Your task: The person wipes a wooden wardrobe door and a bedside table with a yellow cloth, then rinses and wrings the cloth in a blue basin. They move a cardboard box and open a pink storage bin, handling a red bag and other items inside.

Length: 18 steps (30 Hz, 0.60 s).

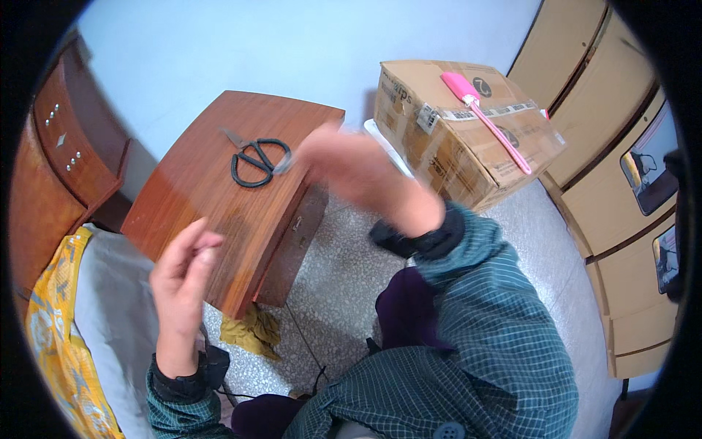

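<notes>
Black-handled scissors (256, 162) lie on a brown wooden cabinet top (208, 148), their blades pointing to the upper left. My right hand (351, 164) is motion-blurred over the cabinet's right edge, beside the scissors' handles. A small, pale, translucent thing (283, 163) shows at its fingertips; whether the fingers grip it is unclear. My left hand (186, 274) is raised at the cabinet's near left edge, fingers curled towards the thumb, with no object visible in it.
A taped cardboard box (466, 137) stands at the right, with a pink spatula (493, 129) on top. A mustard cloth (251, 332) lies on the speckled floor below the cabinet. Grey and yellow patterned fabric (57, 307) is at the left. Beige cupboard doors (620, 219) line the right side.
</notes>
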### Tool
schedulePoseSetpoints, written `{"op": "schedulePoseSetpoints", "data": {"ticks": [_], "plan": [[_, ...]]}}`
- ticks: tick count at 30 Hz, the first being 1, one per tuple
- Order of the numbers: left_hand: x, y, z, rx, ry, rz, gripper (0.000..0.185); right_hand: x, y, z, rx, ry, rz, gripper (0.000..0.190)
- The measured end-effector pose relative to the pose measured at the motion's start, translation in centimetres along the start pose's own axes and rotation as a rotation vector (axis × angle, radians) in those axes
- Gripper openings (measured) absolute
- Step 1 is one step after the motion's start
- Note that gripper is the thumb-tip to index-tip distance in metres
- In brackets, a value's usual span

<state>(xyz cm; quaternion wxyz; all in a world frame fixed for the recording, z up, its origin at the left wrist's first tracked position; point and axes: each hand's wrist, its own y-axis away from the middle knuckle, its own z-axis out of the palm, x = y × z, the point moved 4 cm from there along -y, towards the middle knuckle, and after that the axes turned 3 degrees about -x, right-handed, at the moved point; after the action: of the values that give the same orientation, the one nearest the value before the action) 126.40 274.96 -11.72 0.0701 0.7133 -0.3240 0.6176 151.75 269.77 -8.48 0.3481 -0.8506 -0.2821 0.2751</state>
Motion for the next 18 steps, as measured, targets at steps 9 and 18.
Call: {"op": "schedulePoseSetpoints", "data": {"ticks": [9, 18], "plan": [[-11.4, 10.3, -15.4, 0.785, -0.429, -0.055, 0.020, 13.3, 4.4, -18.6, -0.193, 1.158, 1.266, 0.061], [-36.7, 18.0, -6.9, -0.362, -0.834, -0.428, 0.044, 8.0, -2.5, 2.1, -0.100, 0.318, 0.410, 0.050]]}}
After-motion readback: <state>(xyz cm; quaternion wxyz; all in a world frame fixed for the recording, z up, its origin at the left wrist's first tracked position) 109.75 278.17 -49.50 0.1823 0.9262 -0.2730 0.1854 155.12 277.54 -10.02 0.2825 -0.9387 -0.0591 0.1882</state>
